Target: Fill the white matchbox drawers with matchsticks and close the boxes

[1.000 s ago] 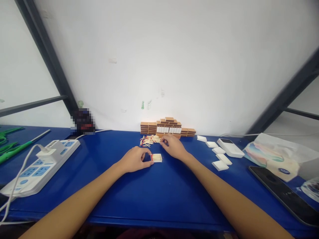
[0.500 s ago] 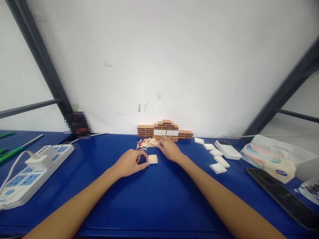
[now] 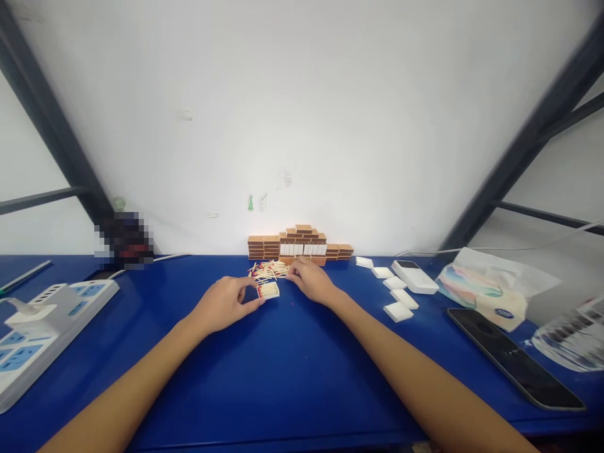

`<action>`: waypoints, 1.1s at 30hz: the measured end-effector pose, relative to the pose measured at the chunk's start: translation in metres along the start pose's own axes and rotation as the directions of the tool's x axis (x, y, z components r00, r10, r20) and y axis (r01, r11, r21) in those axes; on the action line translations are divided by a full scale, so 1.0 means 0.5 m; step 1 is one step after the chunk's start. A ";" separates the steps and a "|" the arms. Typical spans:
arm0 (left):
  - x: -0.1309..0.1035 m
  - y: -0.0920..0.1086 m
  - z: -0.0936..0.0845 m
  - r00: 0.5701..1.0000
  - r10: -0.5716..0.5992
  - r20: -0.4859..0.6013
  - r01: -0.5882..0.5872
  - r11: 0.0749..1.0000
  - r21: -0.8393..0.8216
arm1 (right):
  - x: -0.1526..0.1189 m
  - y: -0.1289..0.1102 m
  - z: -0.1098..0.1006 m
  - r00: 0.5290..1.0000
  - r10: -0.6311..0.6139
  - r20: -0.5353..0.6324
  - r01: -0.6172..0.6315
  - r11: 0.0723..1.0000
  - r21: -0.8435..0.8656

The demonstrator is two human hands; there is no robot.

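Note:
Between thumb and fingers, my left hand (image 3: 226, 305) grips the left end of a small white matchbox tray (image 3: 275, 294) with matches (image 3: 268, 289) lying in it. Just behind the tray is a loose pile of red-tipped matches (image 3: 267, 269). My right hand (image 3: 312, 281) rests at the right edge of that pile, fingertips pinched together. Whatever is between those fingertips is too small to make out. Behind the pile stands a stack of brown matchboxes (image 3: 263, 246), with a row of white pieces (image 3: 302, 249) set in its middle.
Several white trays (image 3: 397, 311) lie to the right, near a white device (image 3: 414, 277), a tissue pack (image 3: 486, 292) and a black phone (image 3: 514, 355). On the left sits a power strip (image 3: 89, 314) with a plug. The blue table (image 3: 283, 384) meets a white wall (image 3: 330, 126) behind.
My view has shifted to the right. My left hand has brought the tray closer to the match pile and slightly left. My right hand stays by the pile's right edge.

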State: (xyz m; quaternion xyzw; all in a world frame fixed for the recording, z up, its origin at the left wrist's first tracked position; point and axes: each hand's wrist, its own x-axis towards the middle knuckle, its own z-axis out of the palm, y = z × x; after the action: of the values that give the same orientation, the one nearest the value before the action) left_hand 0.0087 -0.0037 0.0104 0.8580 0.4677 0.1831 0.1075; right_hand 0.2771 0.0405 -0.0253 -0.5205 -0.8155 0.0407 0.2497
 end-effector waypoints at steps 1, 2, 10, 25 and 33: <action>0.000 -0.001 -0.001 1.000 -0.005 -0.003 0.005 1.000 0.011 | 0.001 -0.002 0.000 1.000 0.004 0.002 -0.004 1.000 0.003; 0.001 -0.002 -0.002 1.000 -0.010 0.004 0.010 1.000 0.020 | 0.002 -0.004 0.001 1.000 0.010 0.010 -0.010 1.000 0.002; 0.000 -0.005 0.003 0.999 -0.042 0.014 0.042 0.998 0.044 | -0.002 -0.021 0.002 0.994 0.049 0.101 -0.032 0.986 -0.164; -0.001 -0.004 0.022 1.000 0.004 0.029 -0.003 1.000 -0.025 | -0.043 -0.052 -0.087 0.992 -0.047 0.116 0.057 0.995 -0.087; -0.004 0.002 0.021 0.998 0.026 0.055 -0.024 0.999 -0.030 | -0.064 -0.114 -0.047 0.971 -0.083 0.224 0.095 0.995 -0.043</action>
State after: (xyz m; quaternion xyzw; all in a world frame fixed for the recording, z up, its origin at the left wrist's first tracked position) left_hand 0.0126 -0.0060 0.0008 0.8669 0.4510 0.1674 0.1306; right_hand 0.2512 -0.0176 0.0020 -0.4819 -0.8617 0.0655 0.1449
